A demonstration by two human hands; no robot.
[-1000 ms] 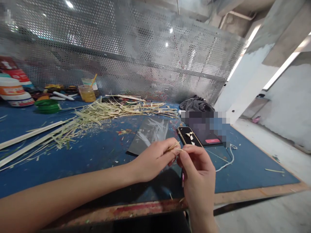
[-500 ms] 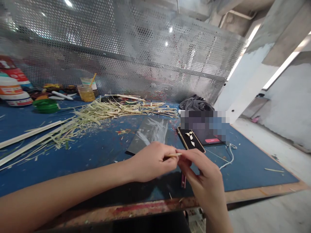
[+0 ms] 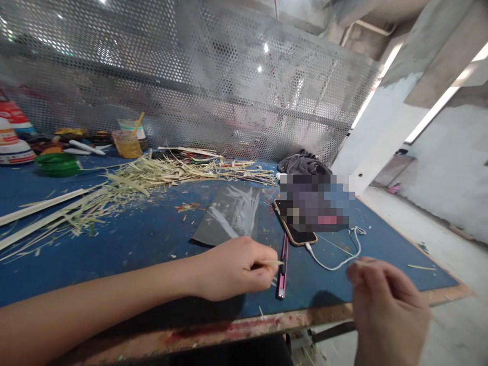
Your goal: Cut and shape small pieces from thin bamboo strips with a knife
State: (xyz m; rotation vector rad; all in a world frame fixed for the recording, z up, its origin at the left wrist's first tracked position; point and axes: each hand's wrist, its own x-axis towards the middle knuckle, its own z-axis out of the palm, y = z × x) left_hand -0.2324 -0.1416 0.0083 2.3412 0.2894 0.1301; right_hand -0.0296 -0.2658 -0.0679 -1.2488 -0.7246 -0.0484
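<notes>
My left hand [image 3: 242, 269] clamps a pale strip [image 3: 272, 263]. My right hand [image 3: 389, 302] pinches together (on what, I can't tell from here).

right hand [image 3: 391, 302] blurred (hold unclear); white tub [image 3: 16, 152] cut off

Observed left forearm [image 3: 133, 290], bare, slanting in from lower left. Found left grip [image 3: 238, 269] closed, thumb below curled forefinger. Noted right grip [image 3: 391, 305] well apart, thumb and fingers drawn together, outline blurred.
</notes>
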